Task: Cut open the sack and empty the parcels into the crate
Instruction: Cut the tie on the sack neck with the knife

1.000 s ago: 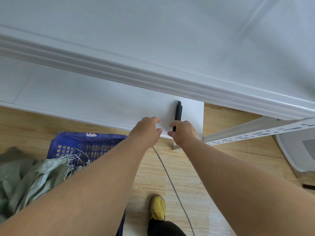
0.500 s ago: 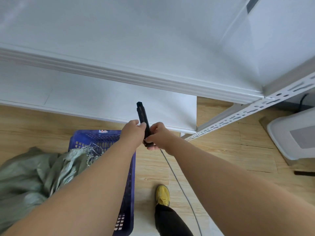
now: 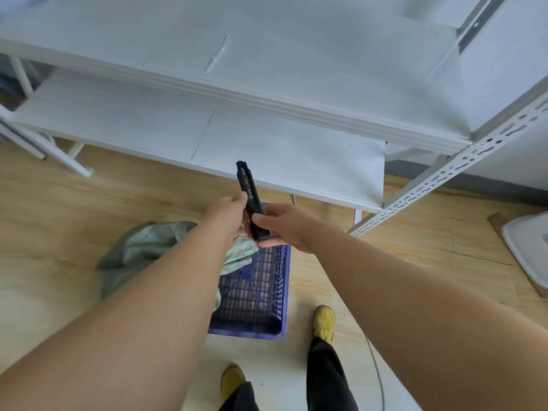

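A black utility knife (image 3: 249, 191) is held upright in front of me, over the far end of the blue plastic crate (image 3: 261, 292). My right hand (image 3: 281, 226) grips its lower end. My left hand (image 3: 228, 212) pinches its middle with thumb and fingers. No blade is visible at its top. The grey-green woven sack (image 3: 139, 250) lies on the floor left of the crate, its mouth draped over the crate's left rim under my left forearm. The crate's visible part holds nothing; no parcels show.
A white metal shelf rack (image 3: 281, 149) stands just beyond the crate, with a slotted upright (image 3: 444, 176) at the right. A white bin (image 3: 527, 244) sits at the far right. My two yellow shoes (image 3: 324, 321) and a thin cable (image 3: 376, 369) are on the wooden floor.
The knife was lifted off the lower shelf by my right hand and brought back over the crate. My left hand joined it. The view tilted down, showing more crate and sack.
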Demonstrator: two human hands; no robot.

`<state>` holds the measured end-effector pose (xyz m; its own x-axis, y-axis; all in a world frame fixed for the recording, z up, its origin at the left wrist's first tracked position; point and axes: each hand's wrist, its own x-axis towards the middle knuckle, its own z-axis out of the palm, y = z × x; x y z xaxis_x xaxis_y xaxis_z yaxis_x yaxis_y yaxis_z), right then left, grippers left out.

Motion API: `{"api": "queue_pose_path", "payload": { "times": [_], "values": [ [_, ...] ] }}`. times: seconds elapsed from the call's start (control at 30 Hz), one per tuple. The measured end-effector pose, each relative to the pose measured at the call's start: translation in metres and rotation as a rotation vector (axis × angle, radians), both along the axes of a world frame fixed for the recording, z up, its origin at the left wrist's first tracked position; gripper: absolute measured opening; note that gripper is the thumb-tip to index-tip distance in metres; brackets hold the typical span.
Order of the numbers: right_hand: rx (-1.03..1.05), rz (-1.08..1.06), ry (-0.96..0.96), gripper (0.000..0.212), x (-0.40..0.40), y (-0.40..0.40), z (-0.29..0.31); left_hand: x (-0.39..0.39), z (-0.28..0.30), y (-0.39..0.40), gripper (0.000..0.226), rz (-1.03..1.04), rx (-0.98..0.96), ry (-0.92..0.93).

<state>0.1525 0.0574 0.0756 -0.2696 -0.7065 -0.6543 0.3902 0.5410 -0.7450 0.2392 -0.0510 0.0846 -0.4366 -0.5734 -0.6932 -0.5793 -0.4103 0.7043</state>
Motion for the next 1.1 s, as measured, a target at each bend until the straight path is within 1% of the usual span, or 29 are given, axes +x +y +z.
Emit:
{"api": "queue_pose_path", "payload": {
  "times": [0.13,0.23,0.4,0.47,0.53,0.6,0.63,0.7,0.77,0.87,0.97,1.0,1.1],
  "values": [
    [0.002,0.061,0.024,0.022,0.041,-0.005,0.013,0.042,0.013,-0.002,0.021,0.062,0.016,-0.006],
    [0.014,0.097,0.084,0.021,0.055,-0.003,0.014,0.062,0.013,0.004,0.018,0.091,0.036,0.007],
    [0.053,0.152,0.115,0.029,0.072,0.019,0.019,0.087,0.009,0.034,0.020,0.123,0.080,0.032],
    [0.082,0.194,0.063,0.034,0.079,0.029,0.023,0.098,0.014,0.047,0.022,0.130,0.084,0.025],
    [0.075,0.185,-0.072,0.037,0.090,0.036,0.028,0.110,0.022,0.057,0.021,0.148,0.095,0.034],
    [0.036,0.152,-0.194,0.034,0.101,0.041,0.031,0.121,0.028,0.066,0.019,0.160,0.105,0.040],
    [0.018,0.142,-0.219,0.032,0.107,0.042,0.032,0.127,0.030,0.069,0.018,0.156,0.105,0.029],
    [0.006,0.132,-0.214,0.031,0.119,0.046,0.033,0.137,0.030,0.075,0.016,0.205,0.087,0.024],
    [0.022,0.151,-0.170,0.032,0.130,0.048,0.034,0.145,0.028,0.077,0.019,0.289,0.061,0.019],
    [0.044,0.180,-0.104,0.034,0.145,0.049,0.031,0.155,0.018,0.079,0.021,0.375,0.090,0.054],
    [0.078,0.212,0.012,0.033,0.157,0.049,0.022,0.169,0.007,0.078,0.018,0.338,0.123,0.044],
    [0.091,0.222,0.022,0.034,0.161,0.048,0.018,0.174,0.004,0.076,0.019,0.311,0.118,0.036],
    [0.109,0.192,-0.093,0.039,0.179,0.042,0.010,0.192,-0.002,0.066,0.018,0.227,0.071,0.020]
  ]
}}
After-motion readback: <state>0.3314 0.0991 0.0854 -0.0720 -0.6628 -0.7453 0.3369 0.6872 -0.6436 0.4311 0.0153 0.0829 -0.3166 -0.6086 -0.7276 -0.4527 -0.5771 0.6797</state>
